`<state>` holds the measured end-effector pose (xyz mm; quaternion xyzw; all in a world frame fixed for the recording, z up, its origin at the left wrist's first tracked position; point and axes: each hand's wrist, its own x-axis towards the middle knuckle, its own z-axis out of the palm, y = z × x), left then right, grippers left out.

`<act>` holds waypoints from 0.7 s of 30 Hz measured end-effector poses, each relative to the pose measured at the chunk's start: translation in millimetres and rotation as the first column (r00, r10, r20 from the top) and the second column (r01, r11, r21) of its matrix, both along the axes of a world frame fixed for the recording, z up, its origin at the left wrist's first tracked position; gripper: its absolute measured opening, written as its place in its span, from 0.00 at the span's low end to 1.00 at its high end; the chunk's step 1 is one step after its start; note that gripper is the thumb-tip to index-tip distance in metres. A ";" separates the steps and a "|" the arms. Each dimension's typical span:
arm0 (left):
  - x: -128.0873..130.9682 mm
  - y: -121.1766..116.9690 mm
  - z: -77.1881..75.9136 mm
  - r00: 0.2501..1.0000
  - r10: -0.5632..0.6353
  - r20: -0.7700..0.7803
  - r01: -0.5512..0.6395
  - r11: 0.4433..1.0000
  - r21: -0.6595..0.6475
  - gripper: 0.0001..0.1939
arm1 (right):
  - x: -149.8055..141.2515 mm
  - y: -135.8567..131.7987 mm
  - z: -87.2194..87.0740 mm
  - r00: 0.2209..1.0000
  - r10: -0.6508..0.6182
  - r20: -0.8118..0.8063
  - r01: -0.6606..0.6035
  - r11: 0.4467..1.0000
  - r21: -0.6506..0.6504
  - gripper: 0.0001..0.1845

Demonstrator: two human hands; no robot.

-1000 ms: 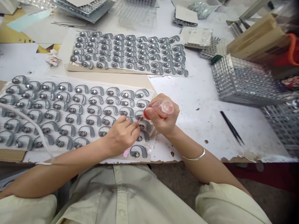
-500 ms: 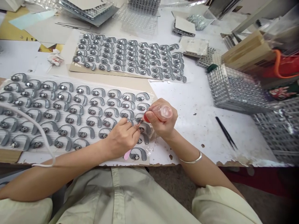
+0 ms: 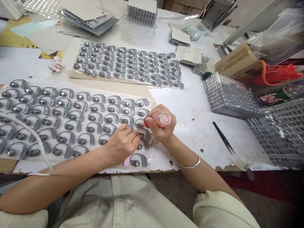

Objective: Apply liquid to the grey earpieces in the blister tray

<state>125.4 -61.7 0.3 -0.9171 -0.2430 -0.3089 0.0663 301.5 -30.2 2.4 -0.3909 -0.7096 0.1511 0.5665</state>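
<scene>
My right hand [image 3: 166,131] is closed around a clear squeeze bottle [image 3: 164,118] with a red end, held bottom up and tilted down to the left. My left hand [image 3: 124,141] pinches a thin tool with a pink handle [image 3: 127,160], which sticks out below the palm. The tool's tip and the bottle's end meet over the right edge of a ribbed sheet [image 3: 114,125]. Rows of grey ear-hook parts [image 3: 136,160], each with a small round metallic piece, lie on that sheet. My fingers hide some of them.
A second sheet of grey hooks [image 3: 129,65] lies behind. Black tweezers [image 3: 223,136] rest on the right. Stacked clear trays [image 3: 231,95] and a cardboard box [image 3: 239,61] stand at the right. A white cable [image 3: 39,139] crosses the left side; crumpled tissue [image 3: 55,65] sits beyond it.
The camera view has shifted slightly, so the table appears a little lower and further left. Both hands keep their grips and stay together at the same edge of the sheet.
</scene>
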 end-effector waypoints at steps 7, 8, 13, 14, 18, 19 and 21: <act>0.6 -0.5 0.6 1.000 0.008 0.002 -0.008 1.000 0.012 0.11 | 0.4 -0.1 2.7 0.999 -0.024 0.047 0.022 0.998 0.055 0.07; 0.4 -0.3 1.2 1.000 0.003 0.003 -0.003 1.000 0.011 0.11 | 0.4 -0.2 3.2 0.998 -0.021 0.053 0.017 0.997 0.070 0.06; -1.4 0.4 3.2 1.000 -0.027 0.013 0.027 1.000 -0.015 0.12 | 2.6 -0.6 1.9 0.997 -0.008 0.072 0.002 0.996 0.088 0.05; -1.7 0.3 3.3 0.999 -0.030 0.017 0.030 0.999 -0.021 0.12 | 3.5 -0.7 1.2 0.998 -0.012 0.066 0.006 0.996 0.094 0.06; -1.9 -0.2 3.4 0.999 -0.033 0.031 0.034 0.999 -0.037 0.12 | 7.9 -1.1 -1.8 0.999 -0.037 -0.013 0.038 0.996 0.081 0.05; -1.7 -0.2 3.4 0.999 -0.033 0.035 0.034 0.999 -0.041 0.12 | 8.7 -1.1 -2.5 0.999 -0.040 -0.027 0.042 0.997 0.071 0.05; -1.4 -0.3 3.4 0.999 -0.034 0.042 0.035 0.999 -0.041 0.12 | 9.4 -0.8 -3.3 0.999 -0.037 -0.031 0.038 0.997 0.061 0.05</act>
